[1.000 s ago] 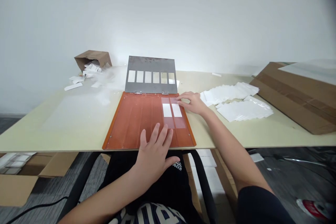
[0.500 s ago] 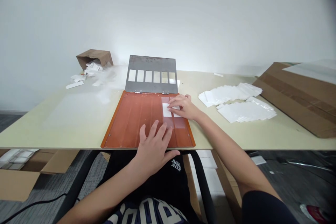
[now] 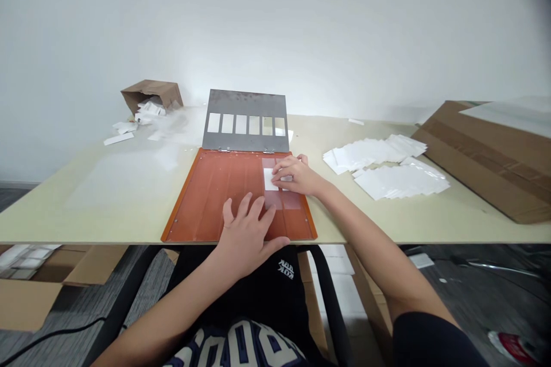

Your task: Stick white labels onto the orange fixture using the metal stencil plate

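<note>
An orange-brown board (image 3: 206, 200) lies at the table's front edge, with a grey metal plate (image 3: 245, 100) hinged to its far side and raised. Several rectangular windows run across that plate. On the board's right part are clear film pieces (image 3: 293, 200) with small white cards on them. My right hand (image 3: 299, 175) is bent over these, its fingers drawn together at the edge of one white card (image 3: 269, 179); the palm side is hidden. My left hand (image 3: 245, 238) hovers over or rests on the board's near part, fingers spread, holding nothing.
Two fanned rows of white packets (image 3: 400, 179) lie at the right, before a large cardboard box (image 3: 486, 160). At the back left, a small cardboard box (image 3: 157, 92) spills white pieces. Clear film sheets (image 3: 124, 175) cover the table's left. An open carton (image 3: 30, 298) stands below.
The view has shifted slightly, moving everything a little left in the picture. Both hands stay nearly in place, the right still at the white card.
</note>
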Motion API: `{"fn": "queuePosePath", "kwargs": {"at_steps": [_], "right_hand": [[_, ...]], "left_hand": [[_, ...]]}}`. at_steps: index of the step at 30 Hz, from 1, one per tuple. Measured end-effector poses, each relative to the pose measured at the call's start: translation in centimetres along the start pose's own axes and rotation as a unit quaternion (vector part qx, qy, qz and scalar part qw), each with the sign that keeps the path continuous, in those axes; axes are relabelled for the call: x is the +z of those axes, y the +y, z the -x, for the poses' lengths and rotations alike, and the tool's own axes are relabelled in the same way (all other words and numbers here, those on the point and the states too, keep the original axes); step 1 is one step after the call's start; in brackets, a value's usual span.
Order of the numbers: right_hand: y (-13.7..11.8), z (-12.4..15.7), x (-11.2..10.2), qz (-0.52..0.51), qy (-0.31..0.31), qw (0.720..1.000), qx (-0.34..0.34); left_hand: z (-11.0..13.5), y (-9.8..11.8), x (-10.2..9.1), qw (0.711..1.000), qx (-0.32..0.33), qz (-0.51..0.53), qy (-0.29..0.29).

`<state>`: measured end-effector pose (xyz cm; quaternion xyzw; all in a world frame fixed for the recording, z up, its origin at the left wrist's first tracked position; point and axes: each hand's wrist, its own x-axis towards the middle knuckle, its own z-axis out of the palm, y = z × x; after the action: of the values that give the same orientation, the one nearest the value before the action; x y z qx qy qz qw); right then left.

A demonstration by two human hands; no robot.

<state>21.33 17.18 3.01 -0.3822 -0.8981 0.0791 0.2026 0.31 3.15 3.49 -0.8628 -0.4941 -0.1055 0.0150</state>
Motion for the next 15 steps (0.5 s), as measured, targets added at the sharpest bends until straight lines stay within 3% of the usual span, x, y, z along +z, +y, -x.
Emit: {"fn": "queuePosePath", "kwargs": {"at_steps": [15], "right_hand": [[-0.7, 0.4, -0.6, -0.015, -0.014, 1.000, 0.014]], "left_hand": [[-3.3, 0.0, 0.3, 0.999, -0.008, -0.047, -0.004]]}}
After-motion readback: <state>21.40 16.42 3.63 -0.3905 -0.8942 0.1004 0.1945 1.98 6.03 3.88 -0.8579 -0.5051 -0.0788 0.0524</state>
